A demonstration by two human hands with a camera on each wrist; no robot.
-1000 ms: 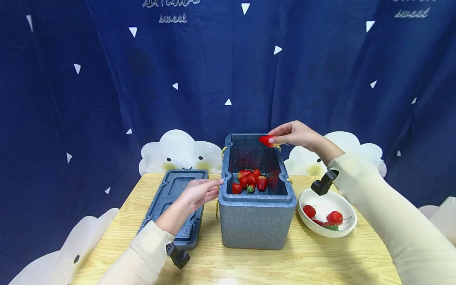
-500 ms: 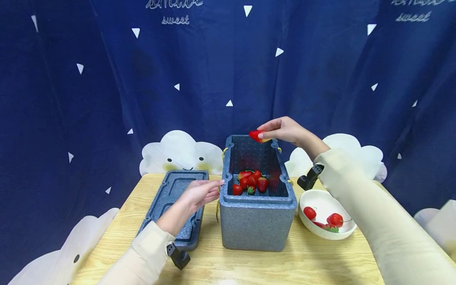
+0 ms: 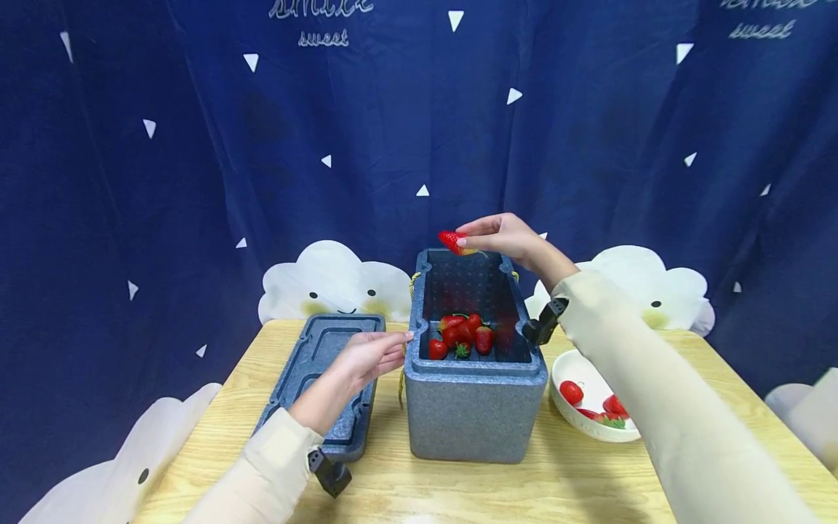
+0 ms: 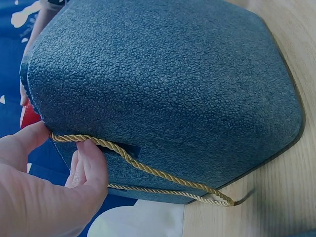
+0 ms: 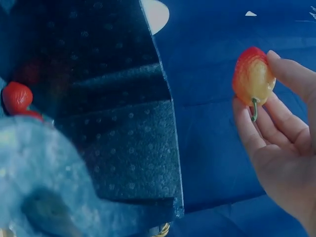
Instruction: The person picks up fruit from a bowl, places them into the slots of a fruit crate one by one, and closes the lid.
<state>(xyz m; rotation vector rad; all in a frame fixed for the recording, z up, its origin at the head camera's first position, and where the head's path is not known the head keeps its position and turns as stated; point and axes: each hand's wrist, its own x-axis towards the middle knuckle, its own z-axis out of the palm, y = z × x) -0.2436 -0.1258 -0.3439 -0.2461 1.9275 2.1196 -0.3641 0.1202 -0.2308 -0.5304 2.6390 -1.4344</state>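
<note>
My right hand pinches a red strawberry with a yellowish stem end, thumb on one side and fingers on the other. It is above the far end of a tall grey-blue foam box. Several red fruits, strawberries among them, lie on the box's floor. At the box's left rim, my left hand holds on, thumb at the top edge and fingertips against the outer side. Those fingers touch a twisted gold rope threaded through that side.
The box's lid lies flat on the wooden table, left of the box. To the right stands a white bowl holding several red fruits, partly hidden by my right sleeve. A dark blue curtain hangs behind.
My right hand has moved left with the strawberry, from the box's right rim to above its far end. The left hand stays at the left rim.
</note>
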